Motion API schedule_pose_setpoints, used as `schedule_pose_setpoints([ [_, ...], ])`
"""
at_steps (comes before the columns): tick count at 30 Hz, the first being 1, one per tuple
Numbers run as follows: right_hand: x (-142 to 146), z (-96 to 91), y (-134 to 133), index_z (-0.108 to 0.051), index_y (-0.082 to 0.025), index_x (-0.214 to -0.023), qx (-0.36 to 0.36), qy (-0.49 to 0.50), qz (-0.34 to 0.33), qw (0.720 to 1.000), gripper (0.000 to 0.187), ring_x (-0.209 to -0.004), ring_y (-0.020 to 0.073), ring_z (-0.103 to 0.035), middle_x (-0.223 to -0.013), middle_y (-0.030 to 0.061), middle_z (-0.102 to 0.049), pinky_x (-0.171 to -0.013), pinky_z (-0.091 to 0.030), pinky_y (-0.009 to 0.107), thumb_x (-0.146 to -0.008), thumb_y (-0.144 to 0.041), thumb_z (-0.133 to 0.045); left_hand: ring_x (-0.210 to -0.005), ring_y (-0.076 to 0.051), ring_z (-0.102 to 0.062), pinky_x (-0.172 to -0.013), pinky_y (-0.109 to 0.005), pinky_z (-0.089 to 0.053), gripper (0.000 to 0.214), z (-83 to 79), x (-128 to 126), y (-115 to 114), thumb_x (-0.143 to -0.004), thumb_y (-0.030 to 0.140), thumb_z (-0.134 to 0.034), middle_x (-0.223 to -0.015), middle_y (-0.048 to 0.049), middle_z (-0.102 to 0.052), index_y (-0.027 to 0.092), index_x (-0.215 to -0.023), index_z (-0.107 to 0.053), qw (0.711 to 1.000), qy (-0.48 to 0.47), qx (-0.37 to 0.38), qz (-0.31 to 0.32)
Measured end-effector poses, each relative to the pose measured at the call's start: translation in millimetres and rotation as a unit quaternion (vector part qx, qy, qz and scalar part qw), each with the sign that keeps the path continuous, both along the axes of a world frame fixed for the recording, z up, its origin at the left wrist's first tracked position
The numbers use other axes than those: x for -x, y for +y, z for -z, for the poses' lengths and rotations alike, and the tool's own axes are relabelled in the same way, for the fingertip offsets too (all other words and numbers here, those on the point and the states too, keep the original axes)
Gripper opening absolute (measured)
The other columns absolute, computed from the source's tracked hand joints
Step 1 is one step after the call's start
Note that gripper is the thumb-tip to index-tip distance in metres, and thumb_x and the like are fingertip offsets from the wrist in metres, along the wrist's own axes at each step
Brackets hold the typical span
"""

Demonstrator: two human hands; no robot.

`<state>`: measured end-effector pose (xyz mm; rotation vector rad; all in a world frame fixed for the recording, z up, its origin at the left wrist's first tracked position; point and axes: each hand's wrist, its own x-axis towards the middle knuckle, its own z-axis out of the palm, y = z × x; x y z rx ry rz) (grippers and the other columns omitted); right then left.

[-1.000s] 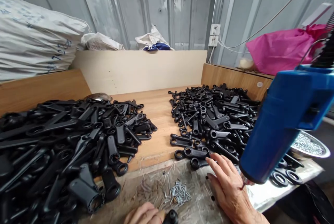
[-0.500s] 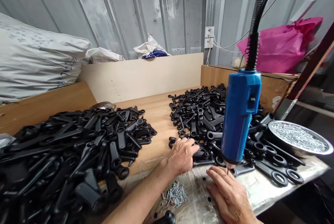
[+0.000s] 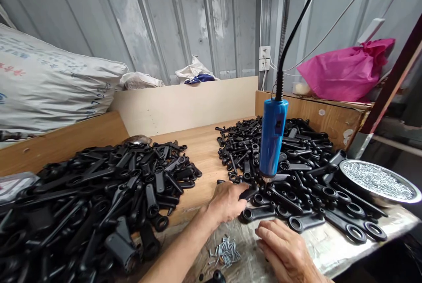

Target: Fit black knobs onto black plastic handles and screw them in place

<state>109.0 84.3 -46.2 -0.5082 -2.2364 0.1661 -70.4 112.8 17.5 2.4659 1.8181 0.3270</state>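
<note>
My left hand (image 3: 228, 203) is at the near edge of the right heap, its thumb and forefinger closed on a black ring-ended lever (image 3: 249, 192). Just above the bench, my right hand (image 3: 281, 241) has its fingers pressed together; whatever lies under the fingertips is hidden. A blue electric screwdriver (image 3: 273, 138) hangs upright on its cord and spring over the right heap, touched by neither hand. Between my forearms lies a small pile of silver screws (image 3: 227, 251). Part of another black piece (image 3: 217, 277) shows at the bottom edge.
Black levers form a large heap (image 3: 99, 186) on the left and another (image 3: 303, 151) on the right. A metal bowl (image 3: 416, 197) full of screws stands at the right. Boards (image 3: 187, 105) wall the bench at the back. A white sack (image 3: 66, 81) and a pink bag (image 3: 346, 74) rest beyond.
The screwdriver has swung away from my right hand, back and to the left. My left hand now grips a black lever at the heap. My head view has shifted slightly.
</note>
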Motion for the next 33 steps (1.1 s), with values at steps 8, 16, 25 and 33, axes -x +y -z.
schedule_pose_setpoints([
  [8, 51, -62.2, 21, -0.062, -0.018, -0.078, 0.053, -0.281, 0.168, 0.943, 0.021, -0.075, 0.0167, -0.061, -0.081, 0.0054, -0.065, -0.060, -0.044, 0.022, -0.079, -0.006, -0.044, -0.072, -0.018, -0.063, -0.064, -0.024, -0.045, 0.030, -7.9, 76, -76, -0.066, 0.014, -0.045, -0.076, 0.0022, -0.070, 0.024, -0.083, -0.069, 0.995, -0.071, 0.031, -0.070],
  [16, 86, -70.1, 47, -0.067, -0.010, -0.081, 0.105, -0.439, 0.275, 0.849, 0.025, -0.078, 0.0271, -0.066, -0.082, 0.0168, -0.068, -0.058, -0.048, 0.030, -0.072, 0.002, -0.047, -0.075, -0.019, -0.063, -0.064, -0.024, -0.043, 0.030, 23.6, 88, -90, -0.061, 0.016, -0.050, -0.079, 0.0014, -0.070, 0.024, -0.081, -0.070, 0.984, -0.109, 0.106, -0.091],
  [25, 112, -74.4, 46, -0.068, -0.018, -0.083, 0.117, -0.471, 0.185, 0.855, 0.022, -0.076, 0.0228, -0.065, -0.078, 0.0108, -0.069, -0.057, -0.043, 0.026, -0.083, -0.018, -0.046, -0.060, -0.014, -0.057, -0.055, -0.023, -0.040, 0.014, 32.9, 94, -100, -0.067, 0.014, -0.052, -0.062, 0.0031, -0.060, 0.021, -0.062, -0.063, 0.984, -0.158, 0.054, -0.068],
  [33, 133, -62.1, 32, -0.065, -0.018, -0.087, 0.124, -0.414, 0.018, 0.902, 0.013, -0.072, 0.0154, -0.063, -0.079, 0.0036, -0.069, -0.055, -0.037, 0.021, -0.081, -0.021, -0.054, -0.094, -0.023, -0.057, -0.082, -0.038, -0.046, 0.022, 34.5, 93, -104, -0.076, 0.017, -0.051, -0.099, -0.0099, -0.063, 0.015, -0.097, -0.058, 0.957, -0.129, -0.258, -0.001],
])
